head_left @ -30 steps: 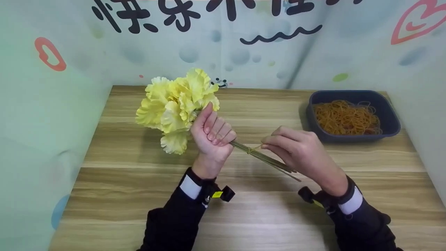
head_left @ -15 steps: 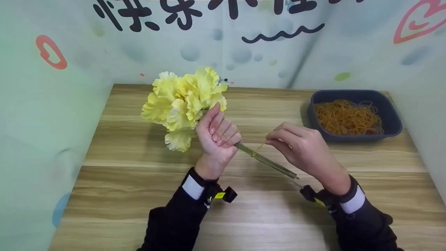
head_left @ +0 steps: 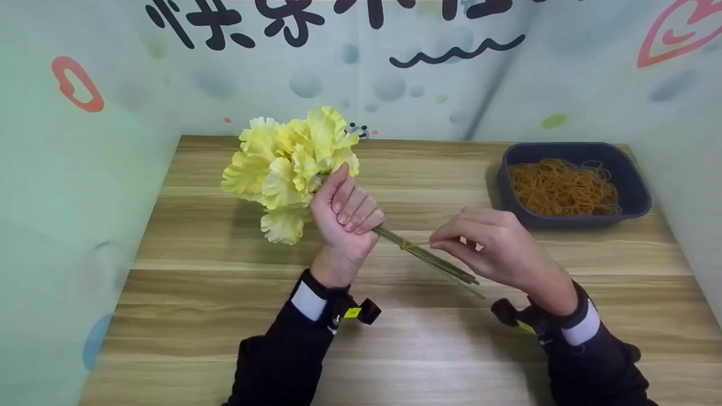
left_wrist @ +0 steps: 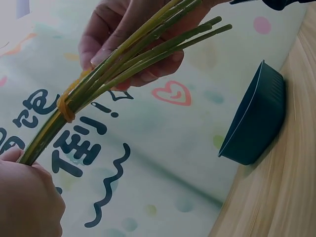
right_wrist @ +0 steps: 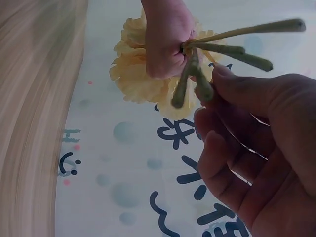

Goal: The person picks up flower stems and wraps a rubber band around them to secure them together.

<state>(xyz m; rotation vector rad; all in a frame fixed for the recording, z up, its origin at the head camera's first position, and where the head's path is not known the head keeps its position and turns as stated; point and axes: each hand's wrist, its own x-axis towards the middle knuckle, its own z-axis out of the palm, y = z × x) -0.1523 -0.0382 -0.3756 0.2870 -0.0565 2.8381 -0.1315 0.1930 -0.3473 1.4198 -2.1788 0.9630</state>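
Observation:
A bunch of yellow ruffled flowers [head_left: 290, 160] is gripped by my left hand [head_left: 345, 217], its fingers curled round the stems just below the blooms. The green stems [head_left: 437, 260] slant down to the right, their ends spread apart. Around them sits a rubber band [left_wrist: 65, 106], wound below the left hand. With thumb and fingertips my right hand [head_left: 496, 242] pinches a loop of this band, which is stretched out from the stems to the right. The right wrist view shows the stem ends [right_wrist: 256, 54] pointing toward the camera, beside the right thumb.
At the back right of the wooden table [head_left: 406, 349] stands a dark blue plastic tub [head_left: 575, 223] holding a heap of rubber bands [head_left: 564, 189]. Printed panels [head_left: 361, 84] rise behind the table and along both sides.
The right hand has shifted slightly right and down, keeping its pinch on the rubber band. The flowers moved a little right, then back left with the left hand.

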